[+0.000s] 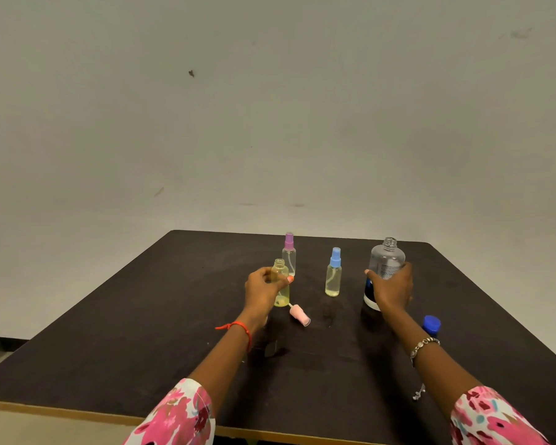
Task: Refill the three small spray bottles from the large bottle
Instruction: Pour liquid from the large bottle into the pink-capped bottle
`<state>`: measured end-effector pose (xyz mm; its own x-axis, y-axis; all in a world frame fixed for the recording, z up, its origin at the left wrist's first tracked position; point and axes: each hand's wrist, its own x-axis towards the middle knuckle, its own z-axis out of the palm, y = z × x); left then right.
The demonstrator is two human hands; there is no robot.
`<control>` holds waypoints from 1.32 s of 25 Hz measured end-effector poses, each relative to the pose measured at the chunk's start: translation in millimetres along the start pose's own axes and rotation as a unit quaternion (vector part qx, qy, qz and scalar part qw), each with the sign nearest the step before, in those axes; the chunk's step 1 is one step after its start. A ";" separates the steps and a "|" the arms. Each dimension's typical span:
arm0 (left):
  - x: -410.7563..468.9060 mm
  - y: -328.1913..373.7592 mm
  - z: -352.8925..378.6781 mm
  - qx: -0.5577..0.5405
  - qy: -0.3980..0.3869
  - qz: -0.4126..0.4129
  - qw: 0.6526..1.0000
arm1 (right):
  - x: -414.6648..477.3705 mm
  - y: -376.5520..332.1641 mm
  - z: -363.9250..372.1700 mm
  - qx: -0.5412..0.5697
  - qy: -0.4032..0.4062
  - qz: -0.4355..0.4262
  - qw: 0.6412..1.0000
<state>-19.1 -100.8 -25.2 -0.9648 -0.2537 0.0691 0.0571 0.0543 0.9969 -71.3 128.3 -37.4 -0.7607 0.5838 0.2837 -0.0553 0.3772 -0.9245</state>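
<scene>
Both hands hold upright, uncapped bottles on a dark table (142,332).

The large clear bottle (386,261) stands at the right of the table with its long axis vertical and open threaded neck pointing up; the right hand (394,289) is wrapped around its middle, covering most of a label whose small print is too fine to read above a blue and white band. Its blue cap (431,325) lies just beside the right wrist. The left hand (264,290) grips an open spray bottle (281,284), upright, yellowish liquid low inside. The blue-topped spray bottle (334,274) stands between the hands; the purple-topped spray bottle (289,253) stands just behind the held one. The pink sprayer head (299,314) lies on its side by the open bottle's base.
</scene>
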 end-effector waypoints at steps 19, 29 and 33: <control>5.0 66.6 -2.3 -0.053 -0.026 0.063 0.996 | -13.1 -137.7 -17.8 -0.015 -0.083 -0.354 0.931; -0.7 84.2 -3.8 -0.033 -0.018 0.097 0.995 | -11.5 -143.6 -10.4 -0.080 -0.090 -0.442 0.889; -2.0 86.6 -3.2 -0.031 -0.013 0.101 0.994 | -7.5 -143.7 -7.2 -0.096 -0.092 -0.461 0.878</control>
<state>-11.5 -98.6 61.1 -0.9382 -0.2187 0.2682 0.2655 0.0421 0.9632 -52.9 74.9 95.2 -0.5426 -0.1516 0.8262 -0.6056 0.7523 -0.2597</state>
